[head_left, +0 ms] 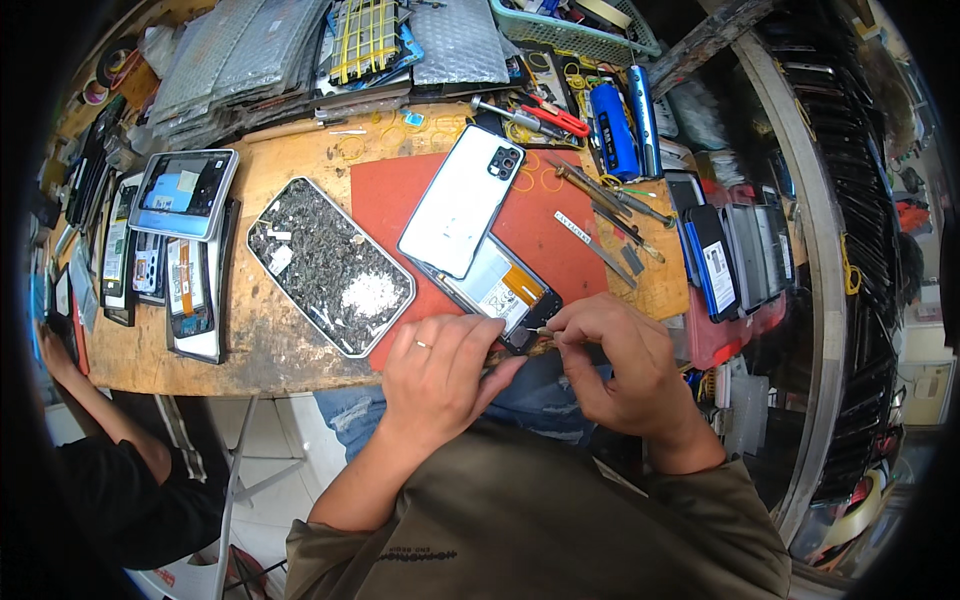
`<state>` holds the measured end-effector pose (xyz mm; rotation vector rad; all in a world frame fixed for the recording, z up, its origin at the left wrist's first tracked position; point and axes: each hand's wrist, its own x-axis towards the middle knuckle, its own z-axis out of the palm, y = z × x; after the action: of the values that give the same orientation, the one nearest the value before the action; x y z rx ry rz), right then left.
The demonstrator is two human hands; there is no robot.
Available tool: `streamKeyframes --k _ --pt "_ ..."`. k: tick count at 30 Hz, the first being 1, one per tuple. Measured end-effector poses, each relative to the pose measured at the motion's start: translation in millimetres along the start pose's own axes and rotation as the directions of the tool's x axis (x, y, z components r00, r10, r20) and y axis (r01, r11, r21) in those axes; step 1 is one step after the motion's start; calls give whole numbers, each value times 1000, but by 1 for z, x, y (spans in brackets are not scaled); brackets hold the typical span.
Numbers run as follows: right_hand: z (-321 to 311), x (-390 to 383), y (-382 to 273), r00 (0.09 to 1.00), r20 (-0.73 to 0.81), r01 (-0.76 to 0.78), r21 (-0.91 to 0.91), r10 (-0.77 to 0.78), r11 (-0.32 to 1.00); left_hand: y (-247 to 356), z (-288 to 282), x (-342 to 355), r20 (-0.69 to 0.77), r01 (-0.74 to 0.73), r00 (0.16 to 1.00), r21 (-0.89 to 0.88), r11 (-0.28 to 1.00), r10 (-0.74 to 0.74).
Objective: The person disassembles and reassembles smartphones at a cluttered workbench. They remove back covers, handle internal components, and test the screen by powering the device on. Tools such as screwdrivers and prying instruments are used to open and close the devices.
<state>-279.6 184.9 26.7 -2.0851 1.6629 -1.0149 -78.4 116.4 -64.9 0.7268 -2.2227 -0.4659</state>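
Observation:
An opened phone [470,285] lies on a red mat [385,195], its battery and an orange ribbon cable exposed. My left hand [430,370] grips the near end of this phone, fingers on top and thumb along the edge. With fingers pinched, my right hand [625,375] holds a thin tool [543,331] against the phone's lower corner; its exact kind is hidden by the fingers. A white phone back cover [460,205] with a camera cutout overlaps the phone's far end. To the left sits a metal-rimmed tray [262,268] filled with dark and white scraps.
Several dismantled phones [185,195] are piled at the left. Screwdrivers [590,190], tweezers [590,245] and a blue cylinder [613,130] lie at the right. Bubble-wrap sleeves [235,60] and a green basket [580,35] stand behind. Another person's arm [110,415] reaches in at far left.

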Motion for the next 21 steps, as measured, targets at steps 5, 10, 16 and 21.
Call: streamKeyframes --k 5,10,16,21 --pt "1 1 1 1000 -11 -1 -12 0 1000 0 -1 1 14 -1 1000 14 1000 1" --pt "3 -1 0 1000 -23 -5 68 7 998 -1 2 -1 5 31 1000 -33 999 -30" --pt "8 0 1 1000 28 8 81 -10 997 -1 4 -1 -24 26 999 -48 999 -27" --pt "12 3 1 999 44 -8 78 4 997 -2 2 -1 -23 0 1000 -21 1000 0"
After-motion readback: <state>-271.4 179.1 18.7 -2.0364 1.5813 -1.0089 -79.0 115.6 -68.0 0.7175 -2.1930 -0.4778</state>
